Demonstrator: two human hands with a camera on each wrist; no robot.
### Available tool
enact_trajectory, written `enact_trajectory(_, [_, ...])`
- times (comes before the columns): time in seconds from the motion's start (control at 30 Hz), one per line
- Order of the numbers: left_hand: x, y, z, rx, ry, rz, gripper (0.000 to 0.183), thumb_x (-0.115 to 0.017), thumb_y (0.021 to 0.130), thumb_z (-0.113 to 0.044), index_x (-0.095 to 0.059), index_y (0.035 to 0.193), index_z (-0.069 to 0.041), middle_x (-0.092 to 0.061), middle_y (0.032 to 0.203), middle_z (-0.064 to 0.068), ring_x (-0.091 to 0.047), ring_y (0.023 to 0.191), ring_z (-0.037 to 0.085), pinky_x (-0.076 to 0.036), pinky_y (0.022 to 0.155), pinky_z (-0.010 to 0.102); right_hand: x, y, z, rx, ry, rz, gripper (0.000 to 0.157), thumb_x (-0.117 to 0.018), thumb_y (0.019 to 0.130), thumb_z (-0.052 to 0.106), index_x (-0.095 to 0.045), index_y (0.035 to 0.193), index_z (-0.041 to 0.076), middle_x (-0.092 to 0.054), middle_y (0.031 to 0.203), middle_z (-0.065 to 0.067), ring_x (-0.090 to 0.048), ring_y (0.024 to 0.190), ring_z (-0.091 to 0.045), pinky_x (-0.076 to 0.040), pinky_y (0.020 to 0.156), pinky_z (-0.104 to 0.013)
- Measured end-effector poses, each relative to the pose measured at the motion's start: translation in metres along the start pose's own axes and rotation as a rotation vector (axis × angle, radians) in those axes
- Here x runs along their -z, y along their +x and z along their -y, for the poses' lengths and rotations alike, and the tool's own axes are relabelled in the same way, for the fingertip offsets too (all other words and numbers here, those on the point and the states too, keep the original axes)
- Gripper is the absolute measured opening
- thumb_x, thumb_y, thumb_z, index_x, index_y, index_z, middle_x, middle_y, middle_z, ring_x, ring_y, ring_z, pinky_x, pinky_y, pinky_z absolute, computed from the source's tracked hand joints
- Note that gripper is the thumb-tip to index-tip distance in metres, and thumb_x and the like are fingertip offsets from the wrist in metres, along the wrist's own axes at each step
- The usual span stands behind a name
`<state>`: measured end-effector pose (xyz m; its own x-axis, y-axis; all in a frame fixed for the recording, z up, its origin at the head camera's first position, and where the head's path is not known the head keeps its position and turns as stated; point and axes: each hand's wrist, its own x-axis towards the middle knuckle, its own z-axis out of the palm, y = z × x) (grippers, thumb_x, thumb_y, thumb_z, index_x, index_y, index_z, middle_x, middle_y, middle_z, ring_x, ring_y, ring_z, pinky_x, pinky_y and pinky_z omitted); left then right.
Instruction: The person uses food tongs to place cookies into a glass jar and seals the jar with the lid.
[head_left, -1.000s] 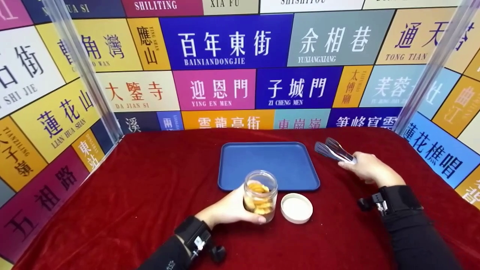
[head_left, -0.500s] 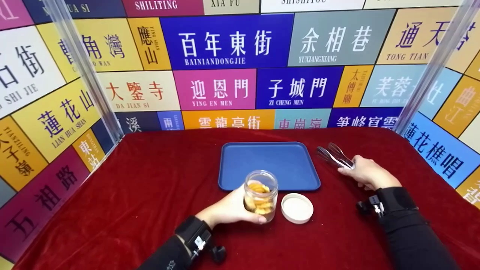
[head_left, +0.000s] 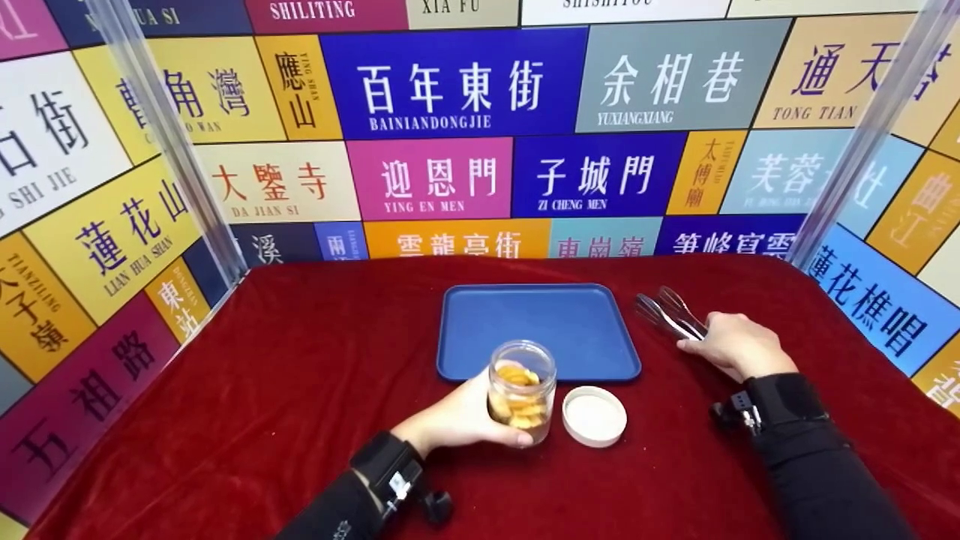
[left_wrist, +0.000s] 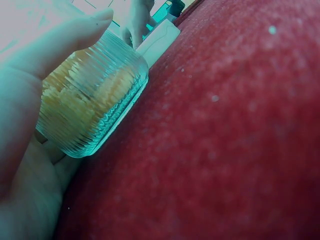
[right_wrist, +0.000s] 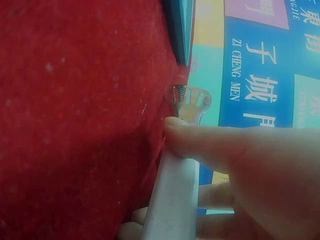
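Note:
My left hand (head_left: 463,420) grips an open glass jar (head_left: 534,411), thumb across its near side. Yellow crinkle-cut pieces (left_wrist: 75,102) fill part of it, and ridged glass shows in the left wrist view. Just right of the jar a cream round lid (head_left: 594,417) lies on the cloth. Farther right, my right hand (head_left: 744,346) holds metal tongs (head_left: 670,315) by their pale handle, their slotted ends pointing to the far left and spread apart. In the right wrist view the thumb presses on the handle (right_wrist: 172,200), with other fingers partly hidden behind it.
A blue rectangular tray (head_left: 536,322) lies behind the jar, left of the tongs. Dark red cloth (head_left: 300,360) covers the table. Panels with large printed characters (head_left: 450,82) stand around the back and sides, with clear corner posts (head_left: 855,157).
My right hand has shifted the tongs slightly right and toward me, mostly in the first half second. The left hand and the jar have stayed in place.

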<state>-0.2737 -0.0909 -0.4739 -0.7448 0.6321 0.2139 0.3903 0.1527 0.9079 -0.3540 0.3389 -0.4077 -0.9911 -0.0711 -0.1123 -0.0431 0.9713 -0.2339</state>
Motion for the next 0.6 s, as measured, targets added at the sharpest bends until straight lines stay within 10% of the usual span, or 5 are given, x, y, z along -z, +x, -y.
enact_trajectory(0.6, [0.000, 0.001, 0.001, -0.010, 0.000, 0.001, 0.082, -0.097, 0.077, -0.021, -0.052, 0.145, -0.023, -0.069, 0.132, -0.006, -0.065, 0.124, 0.014, -0.046, 0.115, 0.034, 0.015, -0.010, 0.014, 0.031, -0.023, -0.085, 0.049, -0.073, 0.096, 0.048, -0.065, 0.098, 0.000, -0.068, 0.091, -0.019, -0.065, 0.086, -0.039, -0.053, 0.069, -0.056])
